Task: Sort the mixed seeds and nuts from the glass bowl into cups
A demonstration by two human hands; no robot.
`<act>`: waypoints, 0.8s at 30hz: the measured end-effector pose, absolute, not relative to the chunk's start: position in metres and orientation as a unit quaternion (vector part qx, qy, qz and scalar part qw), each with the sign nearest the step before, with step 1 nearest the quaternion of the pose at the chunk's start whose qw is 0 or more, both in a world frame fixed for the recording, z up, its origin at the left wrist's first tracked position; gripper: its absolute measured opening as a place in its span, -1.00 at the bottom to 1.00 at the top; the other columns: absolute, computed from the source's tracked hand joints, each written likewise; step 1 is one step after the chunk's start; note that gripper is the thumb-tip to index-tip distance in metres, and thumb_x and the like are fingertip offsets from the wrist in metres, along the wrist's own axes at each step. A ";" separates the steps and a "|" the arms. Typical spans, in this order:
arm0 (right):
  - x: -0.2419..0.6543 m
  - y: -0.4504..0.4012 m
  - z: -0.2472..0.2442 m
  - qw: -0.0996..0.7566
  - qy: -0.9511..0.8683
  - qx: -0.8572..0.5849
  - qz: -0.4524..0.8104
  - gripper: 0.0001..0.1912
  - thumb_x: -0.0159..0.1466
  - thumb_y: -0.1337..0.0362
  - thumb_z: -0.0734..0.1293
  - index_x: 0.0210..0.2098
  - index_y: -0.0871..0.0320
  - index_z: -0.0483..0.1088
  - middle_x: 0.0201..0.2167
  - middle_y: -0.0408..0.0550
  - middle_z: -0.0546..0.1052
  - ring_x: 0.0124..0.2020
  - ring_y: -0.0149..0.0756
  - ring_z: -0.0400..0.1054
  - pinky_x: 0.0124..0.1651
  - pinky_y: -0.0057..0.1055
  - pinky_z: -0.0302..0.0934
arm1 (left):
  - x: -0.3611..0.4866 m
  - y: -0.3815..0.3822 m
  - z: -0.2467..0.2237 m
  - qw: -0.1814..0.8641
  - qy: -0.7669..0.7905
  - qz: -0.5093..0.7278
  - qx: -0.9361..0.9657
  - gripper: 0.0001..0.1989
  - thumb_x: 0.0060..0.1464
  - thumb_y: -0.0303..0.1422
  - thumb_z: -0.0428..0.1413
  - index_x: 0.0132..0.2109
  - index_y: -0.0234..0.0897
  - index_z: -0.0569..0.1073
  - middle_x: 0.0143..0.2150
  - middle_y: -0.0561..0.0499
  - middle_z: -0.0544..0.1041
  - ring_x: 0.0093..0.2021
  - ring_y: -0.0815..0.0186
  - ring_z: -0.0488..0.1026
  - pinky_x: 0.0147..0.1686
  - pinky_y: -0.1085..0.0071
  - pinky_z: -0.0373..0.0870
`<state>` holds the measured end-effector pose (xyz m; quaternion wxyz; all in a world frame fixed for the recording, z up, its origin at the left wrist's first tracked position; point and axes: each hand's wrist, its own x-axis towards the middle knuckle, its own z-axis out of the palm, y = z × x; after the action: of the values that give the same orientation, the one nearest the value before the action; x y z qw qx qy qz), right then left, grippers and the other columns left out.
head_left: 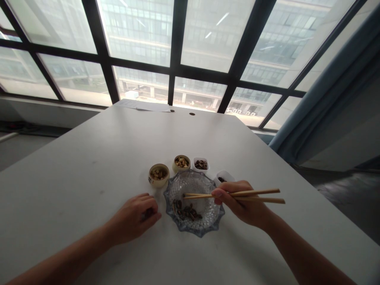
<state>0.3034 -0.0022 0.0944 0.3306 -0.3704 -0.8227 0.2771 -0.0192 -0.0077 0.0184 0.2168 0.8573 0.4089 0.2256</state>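
A scalloped glass bowl [208,221] holds several dark seeds [187,211] in its lower left part. My right hand [242,202] grips a pair of wooden chopsticks [255,195], whose tips are close together over the bowl; a small dark bit shows at the tips. My left hand [136,215] rests on the table left of the bowl, fingers curled, and I cannot make out anything inside it. Behind the bowl stand two cream cups with nuts, one at the left [158,182] and one in the middle [181,168], and a white dish [201,169] of dark seeds.
Another white dish [223,175] with dark contents is partly hidden behind my right hand. Papers [142,105] lie at the far edge of the white table [118,150], near two round holes. Windows rise beyond, and a blue curtain [323,87] hangs at the right.
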 end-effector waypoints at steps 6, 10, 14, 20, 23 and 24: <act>0.305 -0.001 0.090 0.338 -0.820 -0.378 0.266 -0.59 0.45 0.18 0.24 -0.47 0.19 0.48 -0.61 -0.06 0.54 -0.63 -0.41 0.38 -0.56 -0.52 0.19 | -0.020 -0.008 0.016 0.218 0.409 0.230 0.856 -0.80 0.22 -0.35 0.05 -0.40 -0.23 0.36 -0.45 0.04 0.45 -0.41 0.33 0.39 -0.38 0.48 0.28; 0.305 0.000 0.086 0.361 -0.806 -0.393 0.255 -0.55 0.46 0.15 0.23 -0.50 0.19 0.48 -0.62 -0.05 0.55 -0.62 -0.39 0.41 -0.54 -0.50 0.24 | -0.020 -0.008 0.016 0.222 0.405 0.234 0.855 -0.80 0.22 -0.35 0.06 -0.40 -0.23 0.35 -0.45 0.04 0.45 -0.41 0.33 0.40 -0.39 0.48 0.28; 0.306 0.002 0.084 0.372 -0.796 -0.403 0.255 -0.54 0.47 0.12 0.22 -0.48 0.19 0.49 -0.61 -0.05 0.55 -0.61 -0.38 0.42 -0.54 -0.49 0.25 | -0.020 -0.008 0.016 0.222 0.406 0.233 0.855 -0.81 0.21 -0.36 0.06 -0.40 -0.23 0.35 -0.45 0.04 0.45 -0.41 0.33 0.40 -0.39 0.48 0.28; 0.303 0.005 0.081 0.374 -0.801 -0.405 0.234 -0.54 0.46 0.10 0.22 -0.49 0.18 0.48 -0.62 -0.05 0.54 -0.59 -0.36 0.42 -0.52 -0.49 0.26 | -0.020 -0.008 0.015 0.223 0.410 0.231 0.854 -0.80 0.21 -0.34 0.07 -0.40 -0.23 0.37 -0.45 0.04 0.45 -0.41 0.33 0.39 -0.38 0.48 0.29; 0.302 0.006 0.079 0.374 -0.800 -0.405 0.237 -0.55 0.46 0.10 0.23 -0.47 0.17 0.48 -0.60 -0.06 0.55 -0.59 -0.37 0.42 -0.50 -0.49 0.27 | -0.020 -0.008 0.014 0.223 0.412 0.229 0.854 -0.80 0.22 -0.34 0.06 -0.40 -0.23 0.37 -0.45 0.04 0.45 -0.42 0.33 0.39 -0.38 0.48 0.29; 0.302 0.006 0.078 0.374 -0.799 -0.406 0.238 -0.56 0.46 0.10 0.23 -0.47 0.17 0.48 -0.60 -0.06 0.55 -0.59 -0.37 0.42 -0.50 -0.49 0.27 | -0.020 -0.008 0.014 0.223 0.411 0.229 0.854 -0.80 0.21 -0.34 0.07 -0.40 -0.23 0.37 -0.45 0.04 0.45 -0.42 0.33 0.39 -0.38 0.48 0.29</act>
<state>0.3023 0.0063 0.0782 0.3743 -0.4061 -0.7989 0.2383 -0.0202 -0.0079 0.0144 0.2232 0.8537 0.4111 0.2290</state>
